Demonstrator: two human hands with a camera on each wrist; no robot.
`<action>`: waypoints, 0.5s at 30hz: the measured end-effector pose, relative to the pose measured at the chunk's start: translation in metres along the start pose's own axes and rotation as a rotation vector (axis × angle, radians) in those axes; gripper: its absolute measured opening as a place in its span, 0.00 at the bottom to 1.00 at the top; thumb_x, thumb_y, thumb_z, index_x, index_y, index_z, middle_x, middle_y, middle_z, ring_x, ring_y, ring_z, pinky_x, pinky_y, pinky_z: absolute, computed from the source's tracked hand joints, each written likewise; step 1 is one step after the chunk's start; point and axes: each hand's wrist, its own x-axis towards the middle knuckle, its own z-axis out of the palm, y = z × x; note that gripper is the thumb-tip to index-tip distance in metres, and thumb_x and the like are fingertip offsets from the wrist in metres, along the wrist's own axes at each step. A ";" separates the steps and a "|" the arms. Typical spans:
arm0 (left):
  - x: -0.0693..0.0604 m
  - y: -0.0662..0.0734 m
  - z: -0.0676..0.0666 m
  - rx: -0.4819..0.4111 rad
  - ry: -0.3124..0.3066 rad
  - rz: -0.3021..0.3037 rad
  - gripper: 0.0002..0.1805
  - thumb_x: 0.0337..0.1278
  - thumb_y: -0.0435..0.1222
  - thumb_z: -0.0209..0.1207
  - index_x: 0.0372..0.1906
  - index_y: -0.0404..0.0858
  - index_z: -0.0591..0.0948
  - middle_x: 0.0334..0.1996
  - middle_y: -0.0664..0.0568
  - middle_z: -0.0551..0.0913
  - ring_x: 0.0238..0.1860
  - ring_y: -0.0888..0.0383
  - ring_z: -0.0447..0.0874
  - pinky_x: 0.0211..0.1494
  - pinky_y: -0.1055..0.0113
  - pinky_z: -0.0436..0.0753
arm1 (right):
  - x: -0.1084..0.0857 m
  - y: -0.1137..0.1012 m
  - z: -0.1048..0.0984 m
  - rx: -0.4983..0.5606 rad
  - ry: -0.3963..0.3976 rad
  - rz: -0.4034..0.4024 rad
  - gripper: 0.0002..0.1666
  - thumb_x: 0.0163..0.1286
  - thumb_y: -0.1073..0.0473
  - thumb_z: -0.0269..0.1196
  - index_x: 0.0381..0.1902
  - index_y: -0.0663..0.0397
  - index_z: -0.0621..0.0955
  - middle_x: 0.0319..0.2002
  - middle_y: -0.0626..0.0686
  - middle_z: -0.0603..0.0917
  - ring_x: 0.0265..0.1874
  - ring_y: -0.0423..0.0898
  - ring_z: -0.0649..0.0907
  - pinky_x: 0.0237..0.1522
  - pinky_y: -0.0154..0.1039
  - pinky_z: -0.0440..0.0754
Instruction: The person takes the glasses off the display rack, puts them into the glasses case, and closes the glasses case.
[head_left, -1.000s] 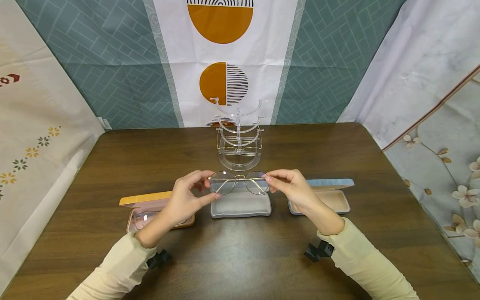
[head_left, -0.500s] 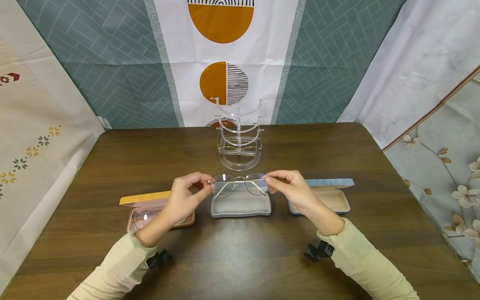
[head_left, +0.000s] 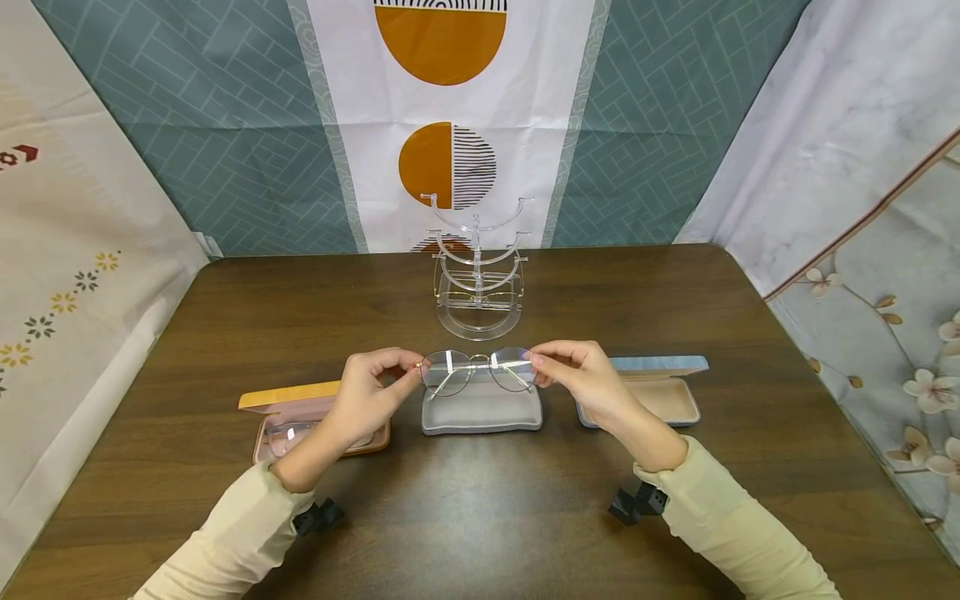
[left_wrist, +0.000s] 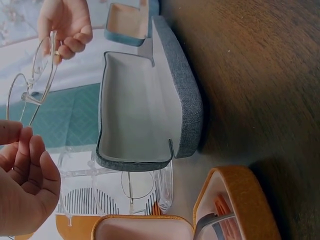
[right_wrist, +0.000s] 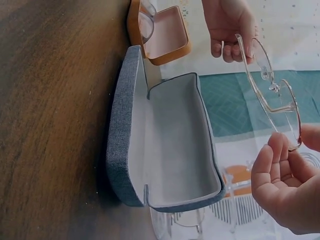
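A pair of thin-rimmed round eyeglasses (head_left: 480,358) is held up by both hands, above the open grey glasses case (head_left: 482,417) at the middle of the table. My left hand (head_left: 369,398) pinches the glasses at their left end between thumb and fingers. At the opposite end, my right hand (head_left: 588,379) pinches the frame the same way. The temples are folded behind the lenses. In the left wrist view, the grey case (left_wrist: 127,107) shows a pale lining with nothing inside, and the glasses stand apart from it.
An orange-yellow case (head_left: 292,395) with glasses inside lies open, partly behind the left forearm. On the right, a blue case (head_left: 660,365) stands open. Behind the hands rises a clear tiered display stand (head_left: 477,262), with gold-framed glasses on its low tier. Curtains surround the wooden table (head_left: 480,517).
The glasses have dropped slightly and tilted a little. My left thumb has drawn up from below the lens to the frame's end. The right hand has barely moved.
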 end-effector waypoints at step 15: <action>0.000 -0.008 0.001 -0.063 -0.002 -0.118 0.02 0.48 0.20 0.59 0.28 0.23 0.81 0.21 0.38 0.80 0.19 0.64 0.68 0.20 0.76 0.67 | -0.006 0.004 -0.004 -0.002 -0.098 -0.074 0.25 0.51 0.76 0.63 0.48 0.82 0.70 0.34 0.48 0.80 0.31 0.41 0.79 0.34 0.32 0.79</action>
